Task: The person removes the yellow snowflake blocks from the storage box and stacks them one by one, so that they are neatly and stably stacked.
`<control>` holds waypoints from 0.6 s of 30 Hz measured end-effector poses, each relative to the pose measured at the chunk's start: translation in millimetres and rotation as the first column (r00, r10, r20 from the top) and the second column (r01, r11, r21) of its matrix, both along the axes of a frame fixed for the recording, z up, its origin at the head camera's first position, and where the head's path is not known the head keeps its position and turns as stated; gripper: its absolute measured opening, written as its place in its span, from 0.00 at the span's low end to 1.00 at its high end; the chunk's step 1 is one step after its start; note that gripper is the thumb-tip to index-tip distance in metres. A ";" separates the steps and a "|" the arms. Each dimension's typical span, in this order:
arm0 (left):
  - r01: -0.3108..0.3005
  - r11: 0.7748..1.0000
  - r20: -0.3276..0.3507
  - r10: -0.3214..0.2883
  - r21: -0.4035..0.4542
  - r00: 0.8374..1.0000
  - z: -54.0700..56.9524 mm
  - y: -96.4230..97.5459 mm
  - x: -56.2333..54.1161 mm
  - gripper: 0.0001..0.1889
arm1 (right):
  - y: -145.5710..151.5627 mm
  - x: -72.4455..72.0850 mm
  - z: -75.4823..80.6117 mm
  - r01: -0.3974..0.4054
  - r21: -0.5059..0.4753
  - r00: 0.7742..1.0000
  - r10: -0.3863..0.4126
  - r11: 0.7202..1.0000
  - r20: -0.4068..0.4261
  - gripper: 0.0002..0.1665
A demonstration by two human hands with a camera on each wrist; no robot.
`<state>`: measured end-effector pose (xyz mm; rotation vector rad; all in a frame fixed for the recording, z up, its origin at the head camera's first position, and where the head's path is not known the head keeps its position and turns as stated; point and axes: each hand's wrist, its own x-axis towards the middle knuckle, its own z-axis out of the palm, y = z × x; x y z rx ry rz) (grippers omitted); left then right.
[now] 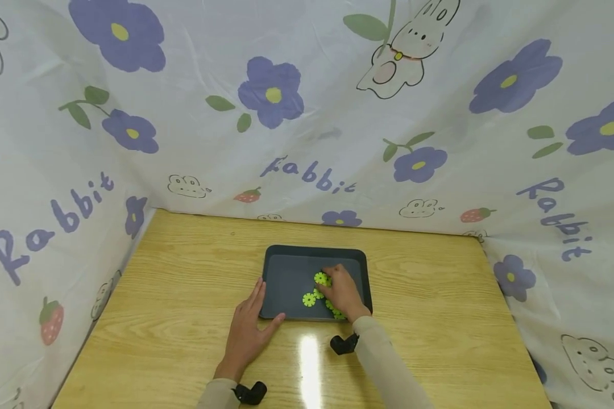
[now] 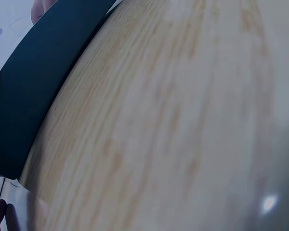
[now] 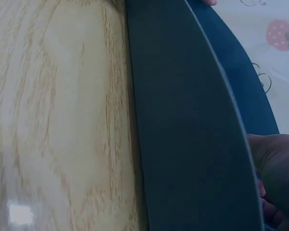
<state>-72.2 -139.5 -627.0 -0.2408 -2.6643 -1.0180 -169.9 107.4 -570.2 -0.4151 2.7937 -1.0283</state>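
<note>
Green discs point(image 1: 309, 299), at least five, some partly covered, mid-tray to near right corner. One tray point(image 1: 286, 278); room toward left edge. Right hand point(image 1: 344, 291): fingers bent at discs, grip can't tell. Left hand point(image 1: 248, 331): fingers extended, touching near left corner.

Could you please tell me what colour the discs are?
The discs are yellow-green, best seen in the head view.
</note>
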 end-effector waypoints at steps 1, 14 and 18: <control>-0.001 1.000 0.003 0.001 -0.002 1.000 -0.1 0.2 0.0 0.48 | -0.4 -0.5 -0.1 0.000 0.004 1.000 0.000 1.000 -0.001 0.27; -0.010 1.000 0.005 0.010 -0.012 1.000 -3.3 0.7 2.2 0.47 | 0.8 -1.5 -6.7 0.007 0.004 0.994 -0.007 1.000 -0.108 0.16; -0.002 1.000 0.001 0.002 -0.008 1.000 -1.3 -2.1 -0.5 0.48 | 5.5 -3.5 -5.5 -0.006 -0.040 0.990 0.000 0.999 -0.141 0.08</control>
